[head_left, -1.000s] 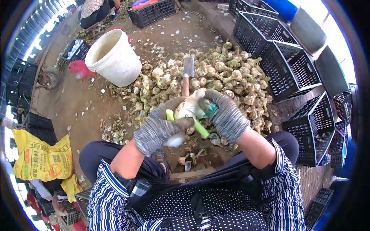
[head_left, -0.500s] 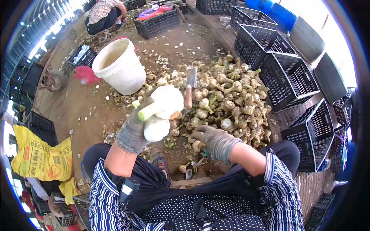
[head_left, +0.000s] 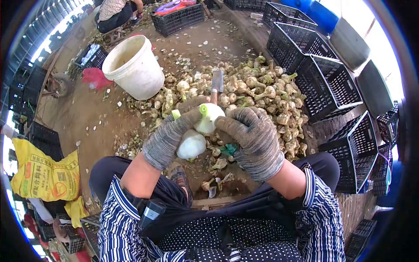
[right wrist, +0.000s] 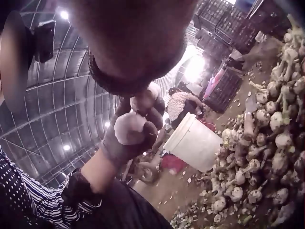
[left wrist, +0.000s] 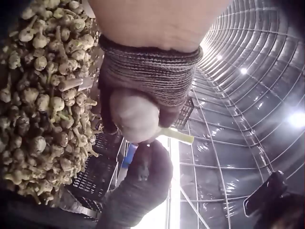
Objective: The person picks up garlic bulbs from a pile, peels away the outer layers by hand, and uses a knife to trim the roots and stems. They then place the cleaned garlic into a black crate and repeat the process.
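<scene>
My left hand (head_left: 172,135), in a grey knitted glove, holds two garlic bulbs. The upper garlic bulb (head_left: 208,122) is white with a short cut green stem; the lower white bulb (head_left: 191,145) hangs below the palm. From the other side my gloved right hand (head_left: 255,142) has curled fingers, and its thumb and forefinger grip the upper bulb. A bit of green material (head_left: 228,149) shows under the right fingers. In the left wrist view a pale bulb (left wrist: 135,116) lies against the left palm. Just beyond the hands, a cleaver (head_left: 217,81) with a wooden handle rests on the heap of unpeeled garlic (head_left: 262,96).
A white bucket (head_left: 135,70) stands left of the heap. Black plastic crates (head_left: 325,83) line the right side. A yellow sack (head_left: 46,174) lies at the left, and a person (head_left: 117,15) sits on a low stool at the back. Peel scraps litter the ground.
Half a second ago my left hand held both bulbs up alone while the right hand was low over the heap's near edge. Now the right hand has risen to the upper bulb, and the left has lowered.
</scene>
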`<state>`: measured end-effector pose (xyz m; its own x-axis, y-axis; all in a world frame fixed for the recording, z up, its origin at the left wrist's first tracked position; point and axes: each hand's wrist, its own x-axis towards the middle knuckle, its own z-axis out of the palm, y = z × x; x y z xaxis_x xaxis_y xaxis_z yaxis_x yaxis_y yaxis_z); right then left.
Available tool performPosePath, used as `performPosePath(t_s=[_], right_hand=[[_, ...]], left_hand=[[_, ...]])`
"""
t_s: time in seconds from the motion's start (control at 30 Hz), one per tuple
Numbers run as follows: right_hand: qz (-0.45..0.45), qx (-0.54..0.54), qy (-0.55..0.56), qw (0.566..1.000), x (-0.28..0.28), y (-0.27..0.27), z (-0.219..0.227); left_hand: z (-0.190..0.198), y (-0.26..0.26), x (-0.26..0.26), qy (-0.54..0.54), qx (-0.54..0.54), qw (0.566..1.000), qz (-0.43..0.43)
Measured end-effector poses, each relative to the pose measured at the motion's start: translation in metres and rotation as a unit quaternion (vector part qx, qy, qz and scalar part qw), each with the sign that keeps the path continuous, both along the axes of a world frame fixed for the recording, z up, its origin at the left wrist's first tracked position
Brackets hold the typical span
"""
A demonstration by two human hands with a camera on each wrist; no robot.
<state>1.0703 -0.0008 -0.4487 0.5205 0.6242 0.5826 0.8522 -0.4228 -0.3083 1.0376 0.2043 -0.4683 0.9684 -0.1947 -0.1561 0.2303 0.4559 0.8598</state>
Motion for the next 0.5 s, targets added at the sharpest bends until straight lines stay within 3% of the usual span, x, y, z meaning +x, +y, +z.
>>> performPosePath(t_s=[0.2, 0.33, 0.4, 0.5], right_hand=[[-0.025, -0.055, 0.03, 0.998, -0.006, 0.011, 0.008], [0.006, -0.003, 0.057, 0.998, -0.006, 0.015, 0.002], [-0.009, 0.051, 0.028, 0.998, -0.003, 0.016, 0.006], [-0.009, 0.016, 0.0, 1.0, 0.002, 0.011, -0.002]], left_hand=[[0.003, 0.004, -0.004, 0.041, -0.049, 0.998, 0.014], [0.007, 0.014, -0.004, 0.026, -0.096, 0.995, -0.018], [0.003, 0.016, -0.005, 0.041, -0.079, 0.996, -0.003], [0.004, 0.008, -0.007, 0.043, -0.049, 0.998, 0.014]])
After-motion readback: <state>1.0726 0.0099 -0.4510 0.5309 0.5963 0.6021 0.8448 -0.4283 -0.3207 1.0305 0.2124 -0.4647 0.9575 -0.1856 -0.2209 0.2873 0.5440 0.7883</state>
